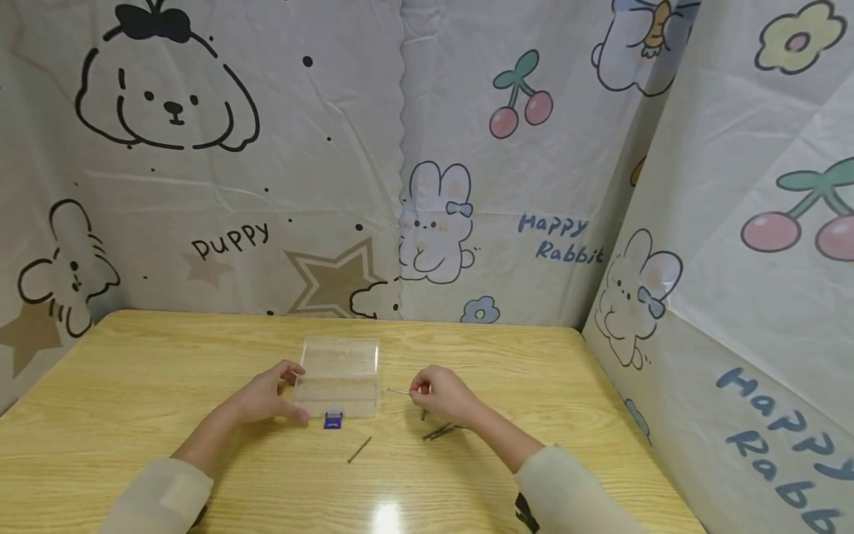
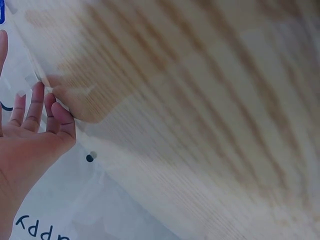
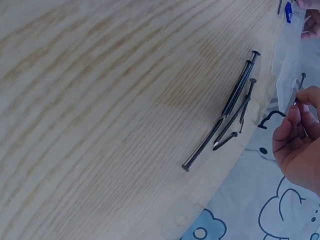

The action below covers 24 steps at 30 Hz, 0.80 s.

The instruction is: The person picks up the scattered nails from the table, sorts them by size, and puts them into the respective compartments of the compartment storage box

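Observation:
A clear plastic box (image 1: 336, 397) lies open on the table, its lid at the back and a blue latch (image 1: 333, 420) at the front. My left hand (image 1: 270, 393) holds the box at its left side, thumb by the front corner and fingers farther back. Just right of the box, my right hand (image 1: 442, 393) pinches a nail (image 1: 399, 391) between thumb and fingertips. The nail's head end points left, toward the box. Below and beside this hand lie several loose nails (image 3: 235, 107), some crossing one another.
A single nail (image 1: 359, 449) lies in front of the box. The wood-grain table (image 1: 267, 482) ends at a printed cloth (image 1: 320, 185) hanging behind it, and another stretch of cloth (image 1: 747, 311) hangs on the right.

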### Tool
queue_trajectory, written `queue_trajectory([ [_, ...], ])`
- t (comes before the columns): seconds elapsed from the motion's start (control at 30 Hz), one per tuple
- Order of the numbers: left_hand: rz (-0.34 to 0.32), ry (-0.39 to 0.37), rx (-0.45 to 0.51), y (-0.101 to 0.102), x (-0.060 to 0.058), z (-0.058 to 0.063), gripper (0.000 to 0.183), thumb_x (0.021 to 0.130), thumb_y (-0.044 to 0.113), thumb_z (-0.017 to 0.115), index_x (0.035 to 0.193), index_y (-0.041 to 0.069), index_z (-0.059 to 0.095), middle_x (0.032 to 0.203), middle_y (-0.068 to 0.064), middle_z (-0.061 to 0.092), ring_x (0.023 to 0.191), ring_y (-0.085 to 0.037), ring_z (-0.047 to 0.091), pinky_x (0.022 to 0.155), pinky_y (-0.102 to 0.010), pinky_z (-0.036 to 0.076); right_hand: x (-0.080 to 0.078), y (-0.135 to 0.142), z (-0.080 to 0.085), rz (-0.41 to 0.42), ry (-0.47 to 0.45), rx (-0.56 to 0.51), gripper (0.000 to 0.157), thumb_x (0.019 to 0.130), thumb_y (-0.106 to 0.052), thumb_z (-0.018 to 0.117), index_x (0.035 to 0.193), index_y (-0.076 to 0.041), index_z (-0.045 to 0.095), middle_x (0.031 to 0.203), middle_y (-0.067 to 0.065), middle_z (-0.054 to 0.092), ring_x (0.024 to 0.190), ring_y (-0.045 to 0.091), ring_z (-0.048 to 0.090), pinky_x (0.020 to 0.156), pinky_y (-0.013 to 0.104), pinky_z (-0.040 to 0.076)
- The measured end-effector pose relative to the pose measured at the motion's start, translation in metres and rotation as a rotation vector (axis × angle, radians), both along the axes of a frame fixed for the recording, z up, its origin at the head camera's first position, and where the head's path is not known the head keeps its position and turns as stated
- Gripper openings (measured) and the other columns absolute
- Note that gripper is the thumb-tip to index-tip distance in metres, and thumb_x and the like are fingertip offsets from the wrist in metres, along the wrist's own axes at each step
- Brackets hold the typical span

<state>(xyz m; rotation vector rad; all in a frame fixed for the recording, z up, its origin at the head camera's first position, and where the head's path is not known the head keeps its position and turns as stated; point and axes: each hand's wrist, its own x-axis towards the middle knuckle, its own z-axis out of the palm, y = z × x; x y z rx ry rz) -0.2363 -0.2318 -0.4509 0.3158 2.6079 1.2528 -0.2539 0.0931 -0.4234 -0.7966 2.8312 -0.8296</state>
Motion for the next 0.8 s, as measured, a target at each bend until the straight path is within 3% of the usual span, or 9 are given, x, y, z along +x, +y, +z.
queue_trajectory([
  [0.8,0.010,-0.014,0.027,0.000,0.002,0.002,0.082,0.061,0.030,0.079,0.124,0.003,0.034,0.120,-0.020,0.041,0.114,-0.042,0.037,0.095,-0.054,0.030,-0.001,-0.059,0.010,0.125,0.046,0.074,0.008,0.082,-0.019,0.058,0.078,-0.014,0.064,0.069,-0.007,0.050,0.064,0.004,0.043,0.059,0.016,0.038],
])
